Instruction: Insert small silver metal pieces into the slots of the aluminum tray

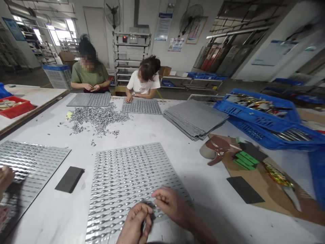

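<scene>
A grey sheet [158, 152] lies flat before me, with rows of small silver spindle-shaped pieces [122, 181] across much of it. Over its lower part is my left hand [137, 222], fingers curled inward around something dark that I cannot make out. Close to its right, my right hand [169, 205] is closed in a pinch just above the sheet. Whatever lies between those fingertips is too small to name. Beyond the sheet spreads a loose pile of the same silver pieces [101, 117].
Left of my sheet sit a dark grey block [69, 179] and another filled sheet [38, 162] with a co-worker's hand [5, 178]. Two people work across the table. Stacked grey sheets [195, 117], blue crates [256, 118], a brown tape dispenser-like object [215, 149] and cardboard [274, 193] occupy the right.
</scene>
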A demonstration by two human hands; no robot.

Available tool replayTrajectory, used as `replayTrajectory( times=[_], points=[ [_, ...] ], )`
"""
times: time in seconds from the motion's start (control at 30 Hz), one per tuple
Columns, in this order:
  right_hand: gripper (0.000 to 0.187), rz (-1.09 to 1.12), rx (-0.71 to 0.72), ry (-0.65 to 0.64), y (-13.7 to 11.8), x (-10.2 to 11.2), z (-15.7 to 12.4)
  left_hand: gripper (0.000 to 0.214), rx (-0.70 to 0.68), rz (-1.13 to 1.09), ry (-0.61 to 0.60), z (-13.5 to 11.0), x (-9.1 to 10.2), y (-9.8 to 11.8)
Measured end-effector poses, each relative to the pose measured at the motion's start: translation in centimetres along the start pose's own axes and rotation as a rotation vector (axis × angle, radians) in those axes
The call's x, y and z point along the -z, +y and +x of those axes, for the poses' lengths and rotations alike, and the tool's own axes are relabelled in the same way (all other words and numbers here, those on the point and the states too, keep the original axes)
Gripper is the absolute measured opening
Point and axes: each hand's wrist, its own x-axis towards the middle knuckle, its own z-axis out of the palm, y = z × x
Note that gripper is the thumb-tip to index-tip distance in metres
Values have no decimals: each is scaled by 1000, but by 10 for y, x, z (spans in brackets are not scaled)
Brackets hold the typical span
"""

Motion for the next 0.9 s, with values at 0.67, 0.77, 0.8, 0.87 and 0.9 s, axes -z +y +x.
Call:
replayTrajectory(
  times=[0.67,0.77,0.8,0.87,0.9],
  points=[
    [4,-145,-153,341,62,-5,83,19,14,-222,112,0,10,5],
    [7,-127,-144,354,52,-2,77,24,41,-298,122,-4,8,15],
    [6,-97,-123,341,47,-1,72,30,37,-320,109,-5,7,19],
    [11,-6,-67,266,31,0,56,43,26,-354,96,-6,6,23],
    [14,40,-33,202,21,0,46,47,17,-363,95,-6,5,24]
  ],
)
